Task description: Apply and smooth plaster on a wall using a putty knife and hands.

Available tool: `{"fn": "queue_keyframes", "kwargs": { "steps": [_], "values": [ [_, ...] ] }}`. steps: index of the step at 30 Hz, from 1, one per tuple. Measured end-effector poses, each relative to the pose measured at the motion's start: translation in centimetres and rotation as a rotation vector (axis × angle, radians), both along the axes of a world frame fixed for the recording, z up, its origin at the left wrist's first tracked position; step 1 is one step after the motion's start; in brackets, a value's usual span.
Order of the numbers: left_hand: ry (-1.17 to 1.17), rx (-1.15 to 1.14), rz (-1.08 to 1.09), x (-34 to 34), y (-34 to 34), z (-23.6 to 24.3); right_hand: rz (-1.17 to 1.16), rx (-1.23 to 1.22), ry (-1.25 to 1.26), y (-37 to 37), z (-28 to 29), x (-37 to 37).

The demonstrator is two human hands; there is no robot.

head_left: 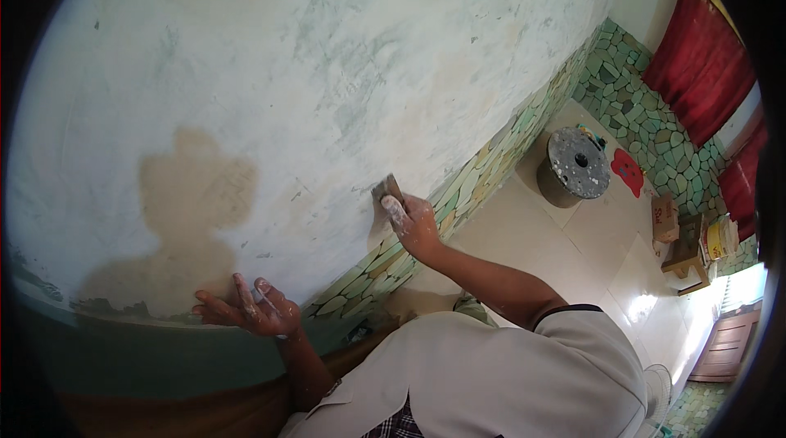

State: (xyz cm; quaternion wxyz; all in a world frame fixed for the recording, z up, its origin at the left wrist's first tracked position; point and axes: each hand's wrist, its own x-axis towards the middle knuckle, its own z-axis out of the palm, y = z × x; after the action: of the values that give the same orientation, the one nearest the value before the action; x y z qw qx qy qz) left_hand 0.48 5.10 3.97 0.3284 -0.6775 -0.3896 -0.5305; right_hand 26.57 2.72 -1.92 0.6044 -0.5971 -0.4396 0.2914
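Note:
My right hand (415, 223) grips a putty knife (388, 189), its short, dull blade laid against the whitish wall (270, 53). White paste coats the thumb and fingers of that hand. Patches of grey-green show through the wall's uneven white coat. Lower on the left, my left hand (266, 313) is held near the wall, palm turned up and fingers spread. White paste smears its fingertips, and I see no tool in it. My shadow falls on the wall just above this hand.
Green stone-pattern cladding (491, 168) lines the wall's base. On the tiled floor stand a paint-spattered round grey bucket (579, 164), a red mat (627, 173), a cardboard box (664, 219) and a white-and-yellow tub (720, 239). Red curtains (700, 61) hang at the far right, near a fan (657, 389).

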Motion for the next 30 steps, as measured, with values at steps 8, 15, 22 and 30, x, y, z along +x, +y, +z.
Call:
{"fn": "queue_keyframes", "kwargs": {
  "steps": [8,15,22,30],
  "values": [
    [0.001,0.014,0.013,0.1,0.1,-0.1,-0.029,0.081,-0.329,-0.5,-1.0,0.2],
    [-0.013,0.015,0.017,0.4,0.1,0.1,-0.006,0.018,-0.1,-0.5,-3.1,0.7],
    [-0.025,0.013,0.004,0.2,0.1,0.0,0.003,-0.001,0.063,-0.1,-0.5,0.8],
    [-0.021,-0.008,0.029,0.6,0.1,-0.3,-0.064,-0.041,-0.042,0.1,-5.5,3.0]
  ]
}}
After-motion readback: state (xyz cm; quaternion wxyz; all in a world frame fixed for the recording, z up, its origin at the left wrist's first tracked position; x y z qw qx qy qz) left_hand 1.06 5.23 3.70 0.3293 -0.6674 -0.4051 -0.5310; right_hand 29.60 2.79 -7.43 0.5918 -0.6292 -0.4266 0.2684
